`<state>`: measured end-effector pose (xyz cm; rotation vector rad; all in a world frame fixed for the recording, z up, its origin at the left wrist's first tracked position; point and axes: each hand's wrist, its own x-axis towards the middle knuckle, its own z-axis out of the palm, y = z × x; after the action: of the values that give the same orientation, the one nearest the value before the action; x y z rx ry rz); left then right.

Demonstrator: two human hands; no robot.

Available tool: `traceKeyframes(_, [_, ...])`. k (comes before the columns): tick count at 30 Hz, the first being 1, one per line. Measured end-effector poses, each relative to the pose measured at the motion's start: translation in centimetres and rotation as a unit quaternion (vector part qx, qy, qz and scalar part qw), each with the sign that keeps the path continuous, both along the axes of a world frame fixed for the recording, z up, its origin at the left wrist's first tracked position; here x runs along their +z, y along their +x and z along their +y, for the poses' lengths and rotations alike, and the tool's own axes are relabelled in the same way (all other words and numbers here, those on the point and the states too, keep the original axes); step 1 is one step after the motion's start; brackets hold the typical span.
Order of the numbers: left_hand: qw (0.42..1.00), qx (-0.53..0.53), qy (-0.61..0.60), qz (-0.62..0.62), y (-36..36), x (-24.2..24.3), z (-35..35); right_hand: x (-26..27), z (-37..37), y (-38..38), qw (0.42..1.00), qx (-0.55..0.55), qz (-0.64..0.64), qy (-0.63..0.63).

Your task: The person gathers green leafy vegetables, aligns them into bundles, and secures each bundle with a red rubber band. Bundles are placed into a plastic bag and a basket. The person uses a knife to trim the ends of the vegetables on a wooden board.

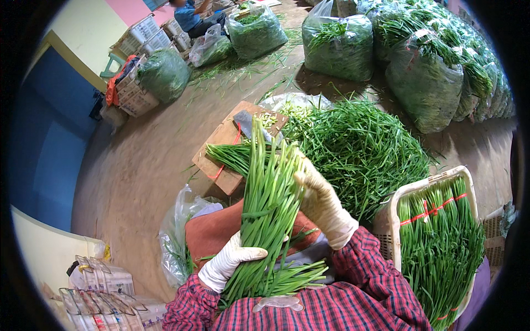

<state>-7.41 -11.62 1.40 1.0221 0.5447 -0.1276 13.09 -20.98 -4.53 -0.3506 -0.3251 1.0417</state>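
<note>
A thick bunch of garlic chives [271, 190] stands tilted in front of me, pale stem ends up and leaves down toward my lap. My gloved left hand [234, 260] grips its lower, leafy part, thumb across the front. Against the right side of the pale stems lies my gloved right hand [325, 202]; its fingers are partly hidden by them. More loose chives [298, 275] rest on my lap. Just beyond the bunch, a wooden board [223, 128] carries a wide-bladed knife [245, 123], cut stem pieces, a red tie [223, 165] and a smaller chive bundle [227, 155].
A large heap of loose chives [360, 153] lies right of the board. At my right stands a plastic crate [393, 215] of red-tied bundles [439, 248]. Filled bags [339, 53] line the back, where a person [190, 18] sits. White crates [103, 281] stand lower left.
</note>
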Motion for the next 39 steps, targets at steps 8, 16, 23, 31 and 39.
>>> traceKeyframes(8, [1.000, -0.010, -0.007, -0.022, -0.5, -0.7, -0.1, -0.7, -0.7, 4.2, 0.981, -0.009, -0.147, -0.128])
traceKeyframes(16, [0.999, -0.022, -0.025, -0.022, -0.7, -0.7, -0.1, 2.2, -2.5, 6.0, 0.916, 0.010, -0.347, -0.202])
traceKeyframes(23, [0.999, -0.025, -0.036, -0.031, -1.0, -1.3, -0.1, 1.0, -2.6, 6.8, 0.889, -0.023, -0.410, -0.202])
traceKeyframes(31, [0.996, -0.020, 0.087, -0.011, -1.4, -2.6, 0.2, 0.0, -5.2, 16.0, 0.781, -0.467, -0.181, -0.373])
traceKeyframes(39, [0.999, 0.025, -0.010, -0.040, -1.5, -2.7, 0.7, -2.0, -1.1, 1.3, 0.992, 0.116, -0.057, -0.004])
